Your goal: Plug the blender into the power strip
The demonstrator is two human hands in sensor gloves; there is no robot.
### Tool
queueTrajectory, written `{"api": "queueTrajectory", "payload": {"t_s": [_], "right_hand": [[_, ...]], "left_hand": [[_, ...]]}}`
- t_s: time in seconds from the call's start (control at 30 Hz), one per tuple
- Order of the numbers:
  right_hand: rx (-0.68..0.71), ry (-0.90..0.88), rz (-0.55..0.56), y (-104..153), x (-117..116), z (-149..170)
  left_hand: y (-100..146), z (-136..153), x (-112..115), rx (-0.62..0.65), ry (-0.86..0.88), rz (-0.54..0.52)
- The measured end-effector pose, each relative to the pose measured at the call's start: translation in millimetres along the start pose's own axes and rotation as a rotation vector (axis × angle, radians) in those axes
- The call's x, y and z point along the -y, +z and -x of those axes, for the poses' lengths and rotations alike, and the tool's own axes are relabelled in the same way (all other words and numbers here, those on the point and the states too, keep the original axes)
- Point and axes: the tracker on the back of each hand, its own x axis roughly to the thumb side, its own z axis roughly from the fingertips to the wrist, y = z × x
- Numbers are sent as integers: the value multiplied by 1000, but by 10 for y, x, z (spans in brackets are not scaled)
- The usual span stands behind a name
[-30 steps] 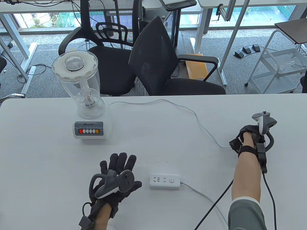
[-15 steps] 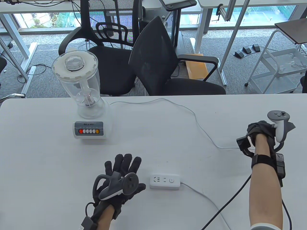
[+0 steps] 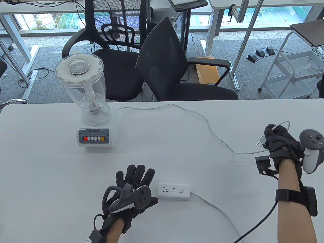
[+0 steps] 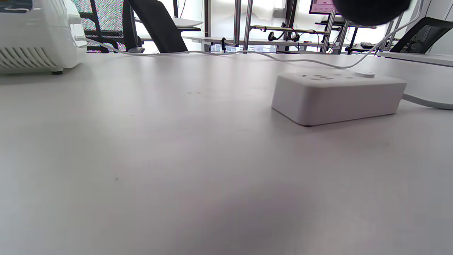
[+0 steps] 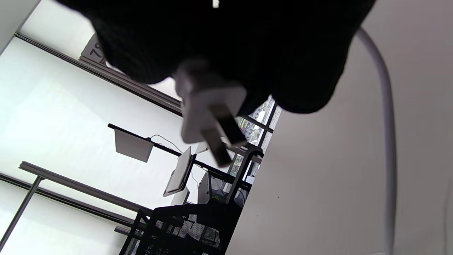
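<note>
The blender point(image 3: 88, 101) stands at the table's back left, its white cord point(image 3: 202, 119) running right across the table. My right hand point(image 3: 278, 141) grips the blender's white plug point(image 3: 262, 141) above the table at the right, prongs pointing left; the right wrist view shows the plug point(image 5: 208, 113) sticking out from the gloved fingers point(image 5: 247, 42). The white power strip point(image 3: 174, 191) lies flat near the front middle; it also shows in the left wrist view point(image 4: 336, 95). My left hand point(image 3: 134, 187) rests flat on the table, fingers spread, just left of the strip.
The strip's own white cable point(image 3: 215, 210) trails to the front right. A black glove cable point(image 3: 253, 225) crosses the table near my right forearm. Two black office chairs point(image 3: 172, 68) stand beyond the table's far edge.
My right hand has moved right and turned, lifting the plug off the table so its prongs now show. My left hand has slid right, closer to the power strip.
</note>
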Motion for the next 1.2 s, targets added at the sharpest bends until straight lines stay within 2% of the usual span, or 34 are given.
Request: {"api": "queueTrajectory", "payload": {"t_s": [0.2,0.47,0.53,0.87,1.07,1.2], "right_hand": [[182,-57,12,283,-131,-62],[404,-10,25,726,-575,-205],[450,22,-11,810,-685,-235],[602,132,-116,1190,-1150,-408],[651,216,-158,1337,-1391,-370],[666,250,-204,1413,-1547,-343]], "left_hand": [[-11,-31,21,11,-5,8],[-39,-80,71,38,-5,33],[-50,-99,87,46,-10,41],[-74,-239,114,87,-84,37],[-57,-330,99,117,-151,-16],[-86,-332,141,147,-127,12]]}}
